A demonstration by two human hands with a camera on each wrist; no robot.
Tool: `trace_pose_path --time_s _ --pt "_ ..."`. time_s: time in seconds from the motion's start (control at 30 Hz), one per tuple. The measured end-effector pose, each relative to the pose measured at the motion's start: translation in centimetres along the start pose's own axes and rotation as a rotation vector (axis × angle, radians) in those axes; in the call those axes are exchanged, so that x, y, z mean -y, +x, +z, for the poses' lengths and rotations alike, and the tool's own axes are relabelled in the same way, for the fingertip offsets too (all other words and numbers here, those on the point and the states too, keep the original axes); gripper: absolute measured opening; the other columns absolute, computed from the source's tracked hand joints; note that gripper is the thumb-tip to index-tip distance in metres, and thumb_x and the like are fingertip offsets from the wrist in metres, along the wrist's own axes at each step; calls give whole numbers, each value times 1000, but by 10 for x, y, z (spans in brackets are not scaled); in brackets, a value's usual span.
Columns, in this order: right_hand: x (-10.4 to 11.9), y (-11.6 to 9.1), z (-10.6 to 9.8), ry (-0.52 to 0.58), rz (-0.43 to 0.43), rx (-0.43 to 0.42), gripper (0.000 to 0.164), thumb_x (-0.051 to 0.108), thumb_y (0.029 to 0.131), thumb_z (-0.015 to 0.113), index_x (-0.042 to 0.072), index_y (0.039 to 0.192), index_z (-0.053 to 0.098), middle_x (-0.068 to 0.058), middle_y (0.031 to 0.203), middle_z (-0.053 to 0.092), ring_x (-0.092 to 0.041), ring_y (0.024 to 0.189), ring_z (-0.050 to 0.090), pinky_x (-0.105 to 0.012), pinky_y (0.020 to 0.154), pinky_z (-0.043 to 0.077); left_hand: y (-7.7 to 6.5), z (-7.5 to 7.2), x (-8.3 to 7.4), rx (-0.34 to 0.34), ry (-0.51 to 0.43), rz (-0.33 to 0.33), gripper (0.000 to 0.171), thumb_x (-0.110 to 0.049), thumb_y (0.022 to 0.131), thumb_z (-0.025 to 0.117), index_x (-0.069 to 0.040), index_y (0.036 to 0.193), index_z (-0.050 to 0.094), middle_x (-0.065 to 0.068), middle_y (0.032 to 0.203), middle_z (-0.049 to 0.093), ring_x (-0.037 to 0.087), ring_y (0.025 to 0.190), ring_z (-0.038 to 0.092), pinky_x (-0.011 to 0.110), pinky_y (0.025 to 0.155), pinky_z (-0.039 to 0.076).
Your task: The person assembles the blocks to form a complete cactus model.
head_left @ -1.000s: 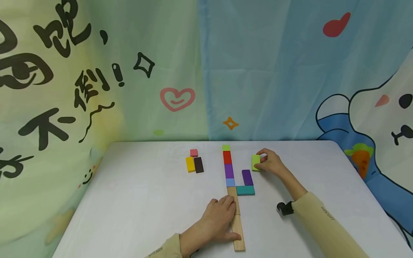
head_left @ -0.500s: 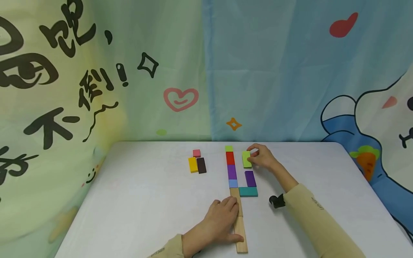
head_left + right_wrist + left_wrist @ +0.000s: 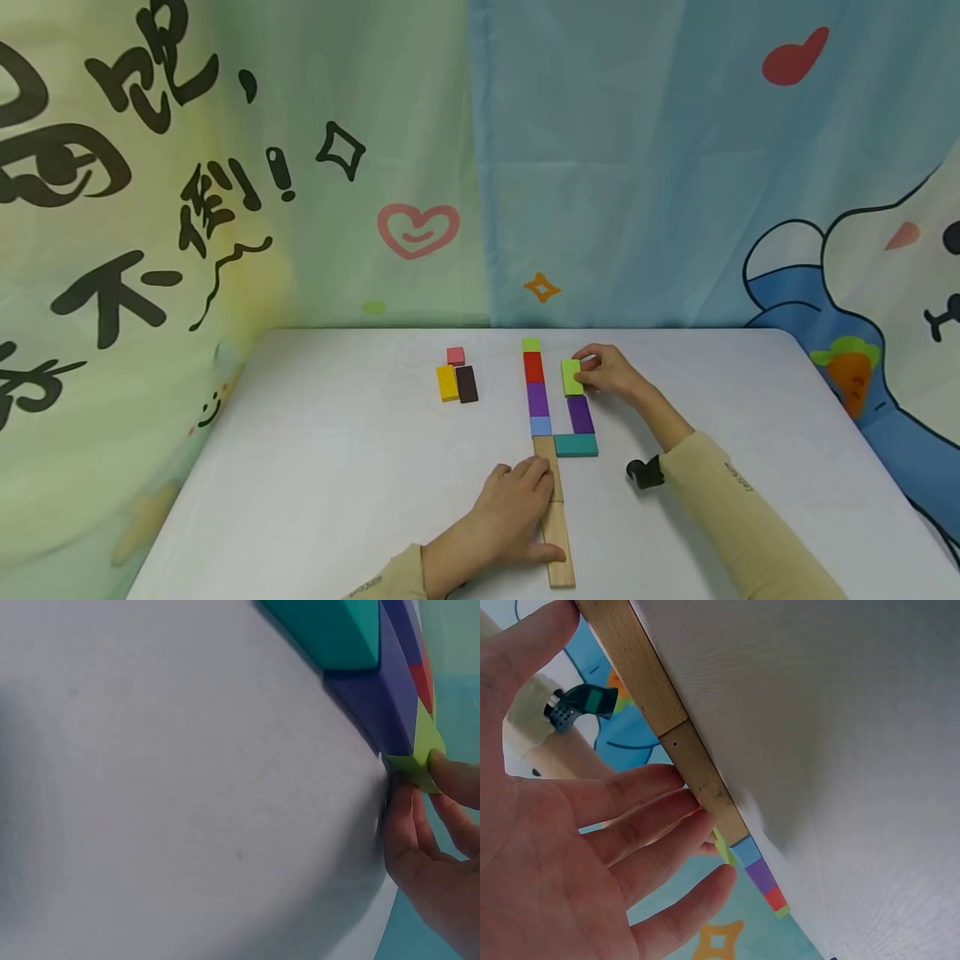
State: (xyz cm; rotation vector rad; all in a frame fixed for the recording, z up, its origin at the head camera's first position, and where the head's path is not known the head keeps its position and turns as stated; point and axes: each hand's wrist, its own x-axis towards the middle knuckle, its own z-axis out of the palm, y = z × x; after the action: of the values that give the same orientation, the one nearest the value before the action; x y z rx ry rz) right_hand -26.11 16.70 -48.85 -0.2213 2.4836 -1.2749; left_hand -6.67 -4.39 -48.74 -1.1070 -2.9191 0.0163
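Note:
My right hand (image 3: 611,372) pinches a lime green block (image 3: 572,377) between thumb and fingers, its near end right at the far end of a purple block (image 3: 581,414). That purple block meets a teal block (image 3: 576,445) lying crosswise. My left hand (image 3: 513,508) rests with spread, straight fingers along two plain wooden blocks (image 3: 556,542) laid end to end; in the left wrist view, its fingertips touch the edge of the wooden block (image 3: 705,780). Beyond the wood, the line carries on with a light blue block (image 3: 541,427), a second purple block (image 3: 537,400), a red block (image 3: 533,367) and a small green block (image 3: 531,345).
Left of the line lie a yellow block (image 3: 447,384), a dark brown block (image 3: 467,384) and a small pink block (image 3: 455,357). The white table (image 3: 315,467) ends at a printed curtain (image 3: 600,167). A black wrist camera (image 3: 645,473) hangs by the right sleeve.
My right hand has brought the lime green block leftward, then slightly nearer, up to the purple block's far end. The left hand has stayed on the wooden blocks.

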Motion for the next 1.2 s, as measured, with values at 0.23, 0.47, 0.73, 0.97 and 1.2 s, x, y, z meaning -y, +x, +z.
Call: trace_pose_path --time_s 0.23,0.47,0.73,0.97,1.2 --pt "-2 0 1 -20 29 8 36 2 92 63 -11 125 55 -21 104 56 -23 82 54 -27 66 48 0 1 1 -12 3 4 89 -79 73 63 -9 128 58 2 125 51 15 119 49 31 82 47" --pt "-3 1 2 -44 27 24 35 1 93 62 -12 124 54 -22 105 55 -23 83 54 -26 67 49 -1 -1 0 -10 18 2 90 -80 73 62 -9 128 59 2 125 51 15 120 49 31 81 47" --pt "-3 -1 3 -52 4 27 37 1 92 62 -12 126 54 -26 110 56 -26 87 56 -29 69 50 0 0 0 3 19 0 91 -80 73 61 -9 130 58 3 127 51 15 121 49 31 83 47" --pt "-4 -2 2 -40 15 14 38 4 93 62 -11 127 54 -23 107 57 -23 83 57 -29 71 51 0 0 0 -6 21 -1 90 -80 73 61 -9 129 58 2 127 51 15 120 49 31 81 46" --pt "-2 -15 -6 -77 -116 19 48 10 89 70 -9 130 54 -29 118 56 -33 93 61 -40 79 54 0 -1 1 9 19 0 91 -80 73 61 -9 130 57 3 128 51 15 121 48 31 83 47"
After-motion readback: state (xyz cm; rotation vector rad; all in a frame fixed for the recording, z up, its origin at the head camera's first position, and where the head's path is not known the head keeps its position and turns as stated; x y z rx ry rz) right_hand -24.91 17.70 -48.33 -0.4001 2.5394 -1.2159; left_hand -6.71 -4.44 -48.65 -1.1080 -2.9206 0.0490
